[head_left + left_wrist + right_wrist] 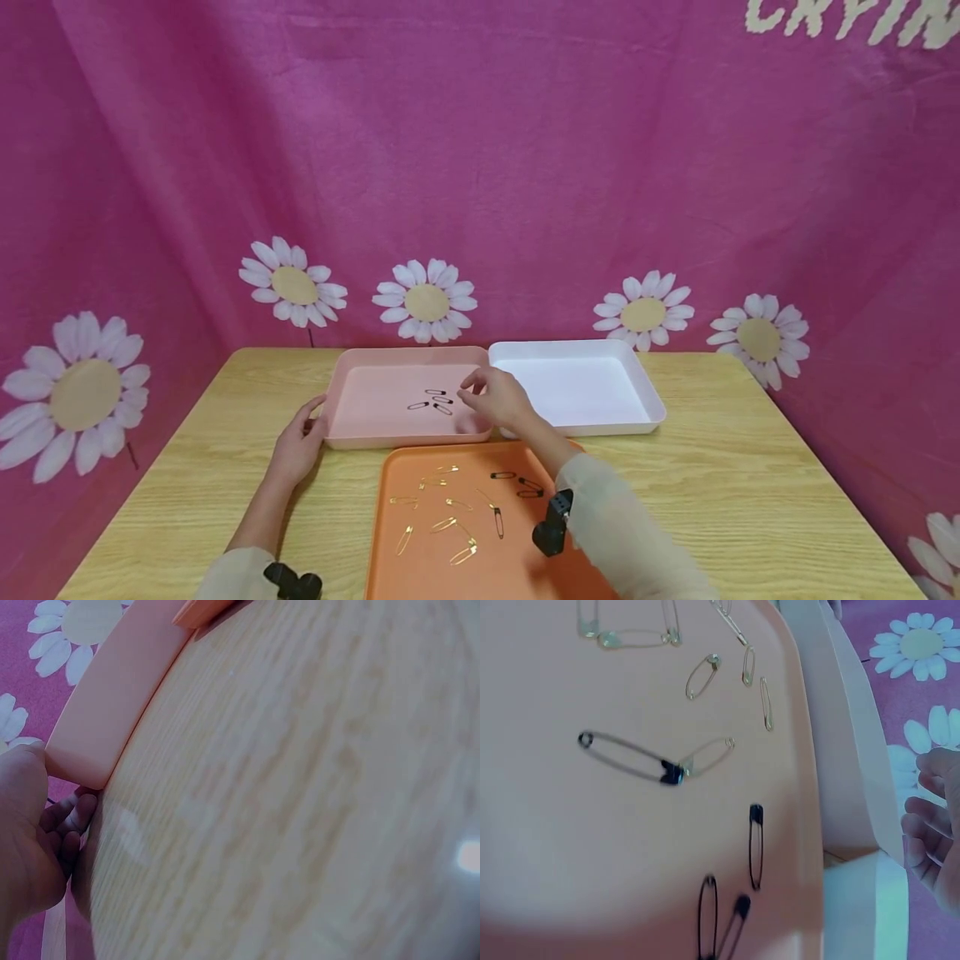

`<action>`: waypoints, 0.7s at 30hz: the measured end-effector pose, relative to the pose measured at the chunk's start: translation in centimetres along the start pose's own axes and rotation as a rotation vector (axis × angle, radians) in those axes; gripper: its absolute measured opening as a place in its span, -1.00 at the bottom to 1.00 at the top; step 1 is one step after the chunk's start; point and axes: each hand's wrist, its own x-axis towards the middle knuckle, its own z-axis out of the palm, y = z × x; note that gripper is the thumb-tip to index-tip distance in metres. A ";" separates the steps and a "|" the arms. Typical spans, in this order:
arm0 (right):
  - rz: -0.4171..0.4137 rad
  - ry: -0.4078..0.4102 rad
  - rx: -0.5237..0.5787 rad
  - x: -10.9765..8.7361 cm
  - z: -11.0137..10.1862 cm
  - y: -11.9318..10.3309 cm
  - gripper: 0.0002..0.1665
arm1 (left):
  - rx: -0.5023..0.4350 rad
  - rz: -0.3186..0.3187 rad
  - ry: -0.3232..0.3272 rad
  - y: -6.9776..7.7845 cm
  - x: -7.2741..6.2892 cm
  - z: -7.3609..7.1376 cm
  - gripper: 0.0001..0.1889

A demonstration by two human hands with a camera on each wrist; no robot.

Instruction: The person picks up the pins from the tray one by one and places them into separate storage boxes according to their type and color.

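Note:
My right hand (pixel 497 398) hovers over the right end of the pink tray (pixel 375 375), fingers loosely bent and thumb apart from the index finger. Nothing shows between its fingers (pixel 928 817) in the right wrist view. Several black safety pins (pixel 442 400) lie in the pink tray, left of that hand. At the tray's left side, my left hand (pixel 298 446) holds the wall, its thumb up at the rim and its other fingers (pixel 71 817) curled by the lower corner. Gold safety pins (pixel 444 525) and black safety pins (pixel 756 846) lie scattered on the orange tray (pixel 420 575) in front.
A white tray (pixel 570 392) stands right of the pink one, under my right wrist. All three trays sit close together on a wood-grain table (pixel 750 500). Behind the table hangs a magenta cloth (pixel 525 208) with daisies.

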 end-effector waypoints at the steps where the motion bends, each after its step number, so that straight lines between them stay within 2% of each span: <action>1: -0.006 -0.003 0.000 -0.2 -0.2 0.1 -0.80 | 0.002 0.001 0.000 0.0 0.0 0.0 -0.51; 6: -0.014 -0.013 0.010 -0.9 -1.3 0.4 -0.82 | 0.007 0.004 -0.003 0.0 0.0 -0.1 -0.51; 15: -0.097 -0.037 -0.014 -2.8 -2.6 1.8 -0.85 | 0.016 0.006 -0.002 0.1 -0.2 0.0 -0.51; 21: -0.121 -0.071 -0.015 -4.4 -3.3 2.5 -0.87 | 0.013 0.007 -0.001 0.2 -0.1 0.0 -0.51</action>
